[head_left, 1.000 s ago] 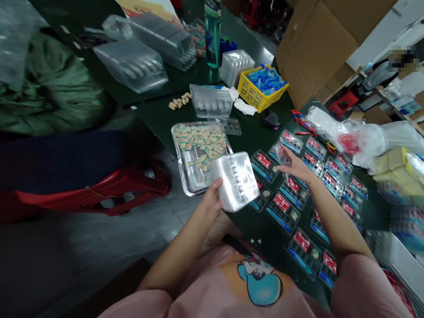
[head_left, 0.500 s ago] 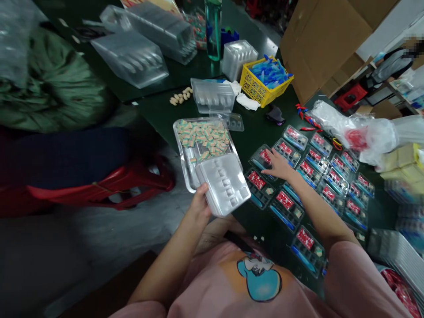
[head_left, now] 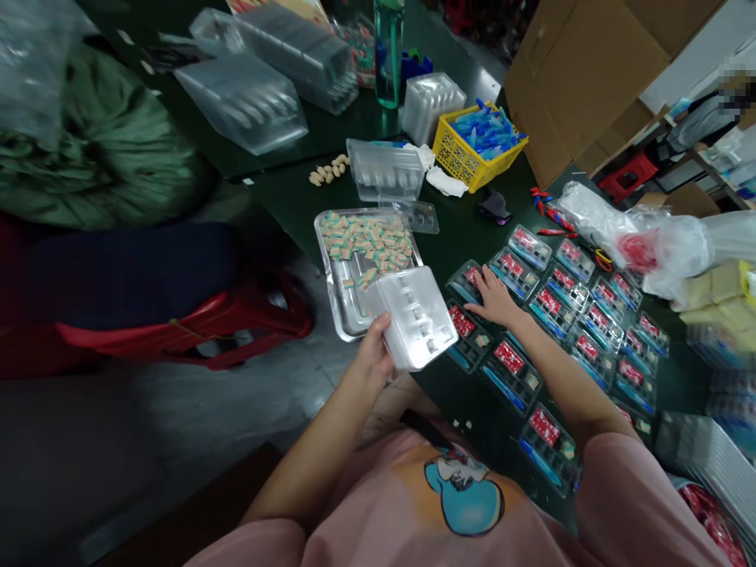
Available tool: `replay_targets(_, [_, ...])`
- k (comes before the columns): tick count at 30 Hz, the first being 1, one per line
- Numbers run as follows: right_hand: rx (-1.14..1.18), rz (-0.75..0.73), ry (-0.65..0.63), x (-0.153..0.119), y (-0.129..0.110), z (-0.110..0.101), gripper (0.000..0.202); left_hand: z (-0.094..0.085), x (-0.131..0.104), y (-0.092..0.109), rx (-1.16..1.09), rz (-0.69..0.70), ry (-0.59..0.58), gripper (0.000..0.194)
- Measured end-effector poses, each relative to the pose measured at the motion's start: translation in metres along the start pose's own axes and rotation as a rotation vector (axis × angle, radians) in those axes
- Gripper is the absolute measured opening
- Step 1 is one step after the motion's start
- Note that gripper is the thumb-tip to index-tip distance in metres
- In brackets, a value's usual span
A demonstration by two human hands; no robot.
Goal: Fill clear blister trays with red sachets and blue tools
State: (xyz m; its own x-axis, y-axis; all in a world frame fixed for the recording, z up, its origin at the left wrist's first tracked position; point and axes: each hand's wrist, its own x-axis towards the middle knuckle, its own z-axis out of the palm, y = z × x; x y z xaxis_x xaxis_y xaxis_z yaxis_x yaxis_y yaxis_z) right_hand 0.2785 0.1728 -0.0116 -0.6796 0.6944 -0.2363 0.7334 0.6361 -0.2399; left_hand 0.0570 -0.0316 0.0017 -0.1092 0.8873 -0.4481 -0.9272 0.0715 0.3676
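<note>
Left hand [head_left: 376,353] clamped its fingers on the stack [head_left: 418,315] by the metal tray [head_left: 339,313] while the right hand [head_left: 494,301], fingers apart, was at a pack [head_left: 462,287] on the table [head_left: 452,242], where light, level pressure seemed likeliest to keep contents seated.

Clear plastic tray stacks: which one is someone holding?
The shiny clear plastic stack in the left hand, partly hiding the rectangular silver tray; the other stacks are unheld.

One shallow silver rectangular tray [head_left: 347,305]; one yellow lattice plastic basket [head_left: 452,161]; one translucent teal bottle [head_left: 388,67]; over a dozen clear plastic packs [head_left: 511,272].
</note>
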Motion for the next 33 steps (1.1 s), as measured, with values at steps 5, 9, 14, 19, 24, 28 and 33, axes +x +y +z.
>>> replay_targets(5, [0.117,-0.025,0.065,-0.007,0.0,-0.009,0.097,0.015,0.004,-0.008,-0.047,0.021,0.051,0.051])
replay_targets(9, [0.348,-0.085,0.248,-0.025,-0.042,-0.03,0.086,0.023,0.006,-0.016,0.006,0.075,0.011,0.054])
replay_targets(14, [0.681,-0.129,0.076,-0.05,-0.115,-0.043,0.104,0.04,0.002,-0.025,0.108,0.208,-0.053,0.063])
replay_targets(19, [0.757,-0.095,0.009,-0.055,-0.133,-0.045,0.116,0.05,-0.008,-0.025,0.131,0.27,-0.073,0.078])
replay_targets(24, [0.86,-0.103,-0.047,-0.057,-0.135,-0.047,0.106,0.045,-0.011,-0.022,0.136,0.266,-0.075,0.08])
replay_targets(28, [0.869,-0.083,-0.072,-0.059,-0.139,-0.048,0.104,0.043,-0.014,-0.019,0.144,0.263,-0.067,0.078])
replay_targets(33, [0.869,-0.092,-0.085,-0.057,-0.138,-0.046,0.103,0.041,-0.015,-0.016,0.145,0.26,-0.081,0.075])
